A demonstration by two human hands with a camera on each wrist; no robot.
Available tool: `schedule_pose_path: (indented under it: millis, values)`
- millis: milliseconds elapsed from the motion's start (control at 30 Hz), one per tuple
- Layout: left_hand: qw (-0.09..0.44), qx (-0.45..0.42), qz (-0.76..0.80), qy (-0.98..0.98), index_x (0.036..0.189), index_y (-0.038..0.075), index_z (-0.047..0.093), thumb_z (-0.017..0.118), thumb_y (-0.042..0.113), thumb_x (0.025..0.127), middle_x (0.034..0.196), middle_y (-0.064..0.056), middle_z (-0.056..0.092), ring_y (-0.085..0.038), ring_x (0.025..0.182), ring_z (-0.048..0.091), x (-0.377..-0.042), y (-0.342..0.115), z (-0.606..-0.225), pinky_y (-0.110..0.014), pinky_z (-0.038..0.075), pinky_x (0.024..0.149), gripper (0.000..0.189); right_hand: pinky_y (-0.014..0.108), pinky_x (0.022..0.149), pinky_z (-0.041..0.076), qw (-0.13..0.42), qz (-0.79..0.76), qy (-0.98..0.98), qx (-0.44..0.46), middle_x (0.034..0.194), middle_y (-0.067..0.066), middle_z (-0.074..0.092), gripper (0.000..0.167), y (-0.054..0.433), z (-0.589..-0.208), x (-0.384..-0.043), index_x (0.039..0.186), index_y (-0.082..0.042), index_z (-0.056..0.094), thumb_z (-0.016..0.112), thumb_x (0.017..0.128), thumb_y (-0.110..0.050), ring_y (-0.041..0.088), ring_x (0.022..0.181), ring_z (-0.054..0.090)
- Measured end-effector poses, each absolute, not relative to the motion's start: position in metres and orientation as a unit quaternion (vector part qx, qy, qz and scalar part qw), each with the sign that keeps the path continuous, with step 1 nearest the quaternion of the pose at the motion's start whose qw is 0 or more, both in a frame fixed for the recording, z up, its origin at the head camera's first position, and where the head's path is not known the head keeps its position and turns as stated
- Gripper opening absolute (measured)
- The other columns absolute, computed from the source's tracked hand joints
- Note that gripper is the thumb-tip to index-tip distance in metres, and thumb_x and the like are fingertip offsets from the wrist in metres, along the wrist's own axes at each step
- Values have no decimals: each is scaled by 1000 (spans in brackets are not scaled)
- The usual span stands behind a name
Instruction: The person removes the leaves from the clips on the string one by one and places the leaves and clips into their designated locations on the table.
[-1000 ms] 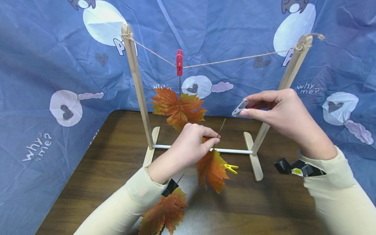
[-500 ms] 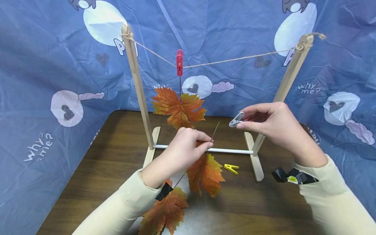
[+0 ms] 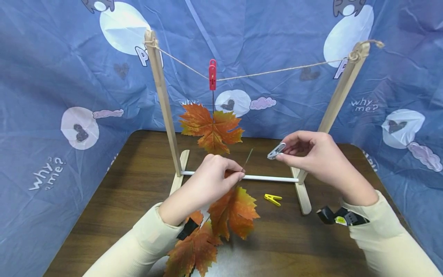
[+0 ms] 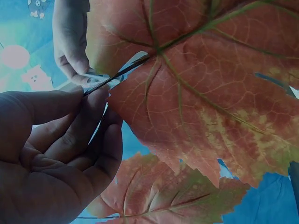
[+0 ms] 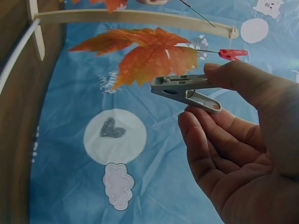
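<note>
My left hand (image 3: 216,175) pinches the stem of an orange artificial maple leaf (image 3: 233,213) between thumb and forefinger; the blade hangs below and the stem's tip points up. In the left wrist view that leaf (image 4: 210,88) fills much of the picture. To the right, my right hand (image 3: 313,161) holds a grey clothespin (image 3: 276,151) by its handle ends, raised above the table. Seen from the right wrist, the clothespin (image 5: 182,88) has its jaws together. Another maple leaf (image 3: 212,129) hangs from the twine (image 3: 277,71) by a red clothespin (image 3: 212,75).
The twine runs between two wooden posts (image 3: 162,100) joined low by a white rod (image 3: 270,178). A yellow clothespin (image 3: 273,199) lies on the brown table (image 3: 277,246). A further maple leaf (image 3: 194,250) lies at the front, partly under my left forearm. A blue printed cloth (image 3: 270,34) stands behind.
My left hand has shifted left and slightly down with its leaf. The right hand has come lower and a little left, carrying the grey clothespin. The hanging leaf stays where it was.
</note>
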State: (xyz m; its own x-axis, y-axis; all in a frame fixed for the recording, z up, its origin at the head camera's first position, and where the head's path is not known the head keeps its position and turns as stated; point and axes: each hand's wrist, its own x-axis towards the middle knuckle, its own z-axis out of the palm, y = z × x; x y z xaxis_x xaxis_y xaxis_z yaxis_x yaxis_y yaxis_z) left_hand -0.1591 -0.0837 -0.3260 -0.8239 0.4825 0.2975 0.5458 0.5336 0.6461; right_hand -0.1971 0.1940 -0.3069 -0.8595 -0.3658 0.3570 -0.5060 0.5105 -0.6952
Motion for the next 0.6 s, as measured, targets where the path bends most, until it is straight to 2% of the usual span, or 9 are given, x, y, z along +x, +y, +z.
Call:
schedule_pose_path:
  millis: [233, 600]
  values:
    - [40, -294, -374, -879, 93, 5, 80, 72, 7, 94, 77, 6, 71, -2, 63, 57, -155, -89, -325, -24, 49, 61, 8, 24, 63, 54, 92, 424, -862, 263, 85, -2, 72, 28, 195, -316, -195, 108, -9, 75, 88, 82, -13, 17, 75, 69]
    - [44, -294, -358, -885, 92, 4, 80, 73, 5, 93, 74, 6, 70, -1, 60, 55, -151, -99, -325, -25, 48, 60, 8, 22, 57, 49, 114, 398, -868, 275, 83, -5, 71, 25, 198, -332, -195, 103, -11, 77, 88, 80, -9, 14, 71, 66]
